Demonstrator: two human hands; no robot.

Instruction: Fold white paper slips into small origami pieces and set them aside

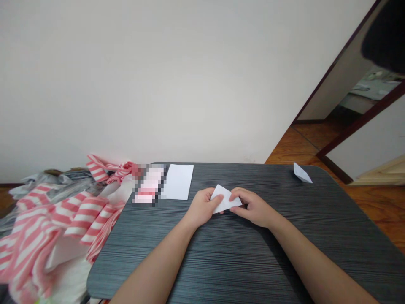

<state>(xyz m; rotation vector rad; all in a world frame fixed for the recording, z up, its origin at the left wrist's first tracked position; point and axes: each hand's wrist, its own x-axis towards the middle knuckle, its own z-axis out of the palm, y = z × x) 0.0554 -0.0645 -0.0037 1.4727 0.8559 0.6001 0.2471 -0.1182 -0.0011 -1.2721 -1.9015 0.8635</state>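
A small folded sheet of white paper (225,200) is held between my two hands above the middle of the dark table. My left hand (203,207) grips its left side, thumb lying on top and fingers underneath. At the paper's right corner, my right hand (251,206) pinches the edge between thumb and fingers. The paper is angular, with a point at the top and another at the right. Its underside and some fingertips are hidden.
The dark table (221,261) has rounded corners. White sheets (179,181) lie at its back left, beside a pixelated item (150,183). A folded white paper piece (302,173) stands at the back right. Striped cloth (79,215) is heaped to the left. A white wall (190,84) rises behind.
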